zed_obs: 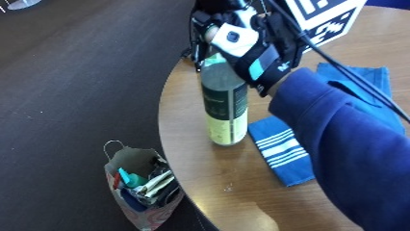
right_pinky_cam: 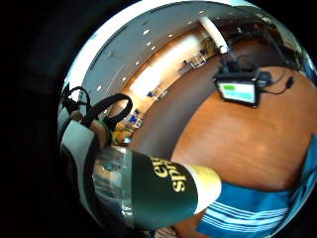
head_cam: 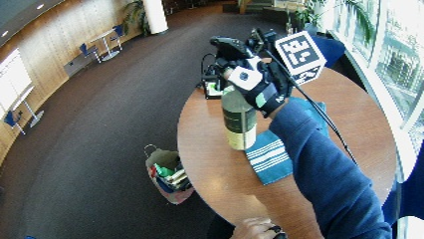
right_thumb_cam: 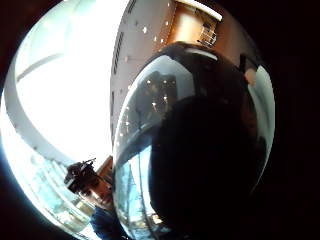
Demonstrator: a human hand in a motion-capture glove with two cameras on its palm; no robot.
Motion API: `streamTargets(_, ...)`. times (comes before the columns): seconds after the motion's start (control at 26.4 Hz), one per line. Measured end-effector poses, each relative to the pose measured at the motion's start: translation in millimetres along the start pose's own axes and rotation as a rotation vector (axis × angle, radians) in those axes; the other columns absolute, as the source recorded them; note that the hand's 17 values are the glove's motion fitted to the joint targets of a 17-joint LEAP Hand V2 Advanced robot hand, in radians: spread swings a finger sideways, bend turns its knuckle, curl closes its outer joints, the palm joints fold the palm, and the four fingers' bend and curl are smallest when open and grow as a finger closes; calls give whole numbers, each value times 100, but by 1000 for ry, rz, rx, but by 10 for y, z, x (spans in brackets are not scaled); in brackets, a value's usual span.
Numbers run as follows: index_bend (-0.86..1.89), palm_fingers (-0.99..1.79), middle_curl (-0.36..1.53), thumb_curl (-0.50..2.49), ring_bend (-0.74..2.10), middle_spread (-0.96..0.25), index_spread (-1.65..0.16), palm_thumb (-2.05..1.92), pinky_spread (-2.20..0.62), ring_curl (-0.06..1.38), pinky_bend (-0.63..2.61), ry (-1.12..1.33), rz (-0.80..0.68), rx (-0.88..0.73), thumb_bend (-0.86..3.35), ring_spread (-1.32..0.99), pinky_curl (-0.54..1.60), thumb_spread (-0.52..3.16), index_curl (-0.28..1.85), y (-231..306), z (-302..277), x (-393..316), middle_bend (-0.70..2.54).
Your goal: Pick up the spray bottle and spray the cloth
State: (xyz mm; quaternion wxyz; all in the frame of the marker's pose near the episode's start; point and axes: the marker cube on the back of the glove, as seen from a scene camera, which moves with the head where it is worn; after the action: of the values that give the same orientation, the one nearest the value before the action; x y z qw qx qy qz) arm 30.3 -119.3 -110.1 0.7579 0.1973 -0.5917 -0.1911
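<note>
On round wooden table (zed_obs: pixel 211 168) over dark carpet, gloved right hand (zed_obs: pixel 256 45) curls round spray bottle (zed_obs: pixel 224 108) beside striped cloth (zed_obs: pixel 282 154); floor bag (zed_obs: pixel 137 192) holds clutter.

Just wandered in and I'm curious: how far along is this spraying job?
Early on. The gloved right hand grips the top of the spray bottle, so the grasp looks done. Whether the bottle is lifted off the table or still standing I cannot tell. Spraying the blue striped cloth beside it is still left.
</note>
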Motion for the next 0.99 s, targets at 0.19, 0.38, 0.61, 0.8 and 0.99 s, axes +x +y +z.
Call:
streamTargets(0.19, 22, 139, 48, 63, 66, -17, -27, 83, -27, 43, 42, -80, 4, -51, -3, -23, 38, 90, 57, 42, 603, 38, 62)
streamTargets(0.38, 20, 138, 48, 63, 65, -17, -27, 83, -28, 42, 43, -75, 30, -83, -2, -23, 38, 92, 57, 94, 934, -56, 62)
streamTargets(0.61, 17, 131, 47, 64, 62, -18, -27, 85, -28, 42, 45, -10, 55, -171, -3, -24, 38, 86, 56, 70, 1179, -41, 59)
streamTargets(0.8, 13, 86, 43, 51, 51, -7, -28, 50, -5, 40, 37, 238, 94, -338, -14, -13, 38, 99, 53, 158, 1154, 15, 44)
streamTargets(0.99, 11, 80, 40, 44, 45, -5, -30, 32, 8, 37, 34, 637, 33, -385, -10, -8, 36, 100, 48, 503, 358, 34, 39)
